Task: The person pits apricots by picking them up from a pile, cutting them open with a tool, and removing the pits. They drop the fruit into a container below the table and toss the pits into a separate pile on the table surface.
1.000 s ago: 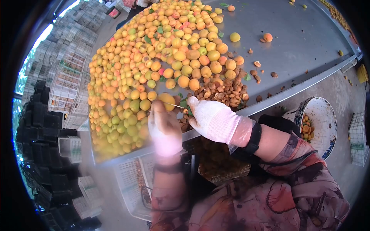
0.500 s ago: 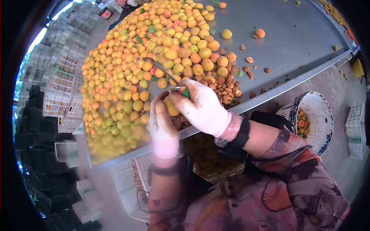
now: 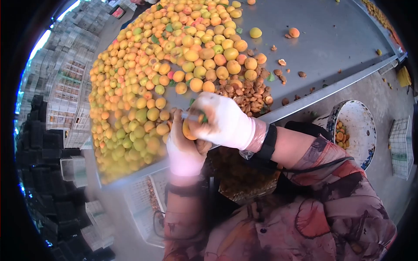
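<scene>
My left hand, in a stained white glove, is closed around a yellow-orange apricot at the table's near edge. My right hand, gloved too, grips a small knife with a green and orange handle. Its short visible blade lies across the top of the apricot, close to my left fingertips. Motion blurs my right fingers, and they cover part of the fruit. Just beyond both hands lies a heap of brown apricot pits, beside the large pile of whole apricots.
The metal table has a raised rim and holds scattered pits and a few loose apricots. A white bucket with cut fruit stands on the right, near a white crate. Below my hands is a container; stacked crates stand left.
My right hand has turned and moved slightly left and down over the apricot. The knife blade, raised toward the pile before, now lies across the fruit near my left fingers.
</scene>
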Motion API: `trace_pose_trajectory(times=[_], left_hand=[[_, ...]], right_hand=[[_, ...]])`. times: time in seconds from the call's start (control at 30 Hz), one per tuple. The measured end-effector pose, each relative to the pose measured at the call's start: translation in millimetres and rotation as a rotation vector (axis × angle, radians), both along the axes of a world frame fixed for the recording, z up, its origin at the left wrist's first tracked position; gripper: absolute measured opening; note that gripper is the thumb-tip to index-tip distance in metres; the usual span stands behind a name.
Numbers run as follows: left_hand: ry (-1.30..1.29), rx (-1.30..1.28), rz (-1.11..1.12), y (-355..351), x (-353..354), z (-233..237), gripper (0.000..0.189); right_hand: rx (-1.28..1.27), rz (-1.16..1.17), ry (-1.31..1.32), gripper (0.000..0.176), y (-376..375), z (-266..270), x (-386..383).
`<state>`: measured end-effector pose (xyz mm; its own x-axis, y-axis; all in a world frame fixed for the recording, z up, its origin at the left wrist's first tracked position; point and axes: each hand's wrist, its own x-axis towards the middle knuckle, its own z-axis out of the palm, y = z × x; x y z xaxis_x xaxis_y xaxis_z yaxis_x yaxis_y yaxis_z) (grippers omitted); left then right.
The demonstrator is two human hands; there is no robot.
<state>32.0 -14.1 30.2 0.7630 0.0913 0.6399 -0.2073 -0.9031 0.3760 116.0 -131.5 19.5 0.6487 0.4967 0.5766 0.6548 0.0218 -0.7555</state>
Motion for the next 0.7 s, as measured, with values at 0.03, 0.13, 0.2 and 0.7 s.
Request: trace_pose_trajectory(times=[0.03, 0.13, 0.2, 0.7], left_hand=[[0.198, -0.776, -0.006, -3, 1, 13, 0.047], [0.369, -1.639, -0.013, -5, 5, 32, 0.041], [0.387, -1.734, -0.112, 13, 4, 23, 0.042], [0.373, -1.562, 0.122, -29, 11, 12, 0.064]], right_hand=[[0.055, -0.008, 0.239, 0.020, -2, 14, -4], [0.292, 0.152, 0.753, 0.027, 1, 11, -4], [0.276, 0.166, 0.807, 0.028, -7, 15, -7], [0.509, 0.070, 0.968, 0.021, -9, 50, 5]])
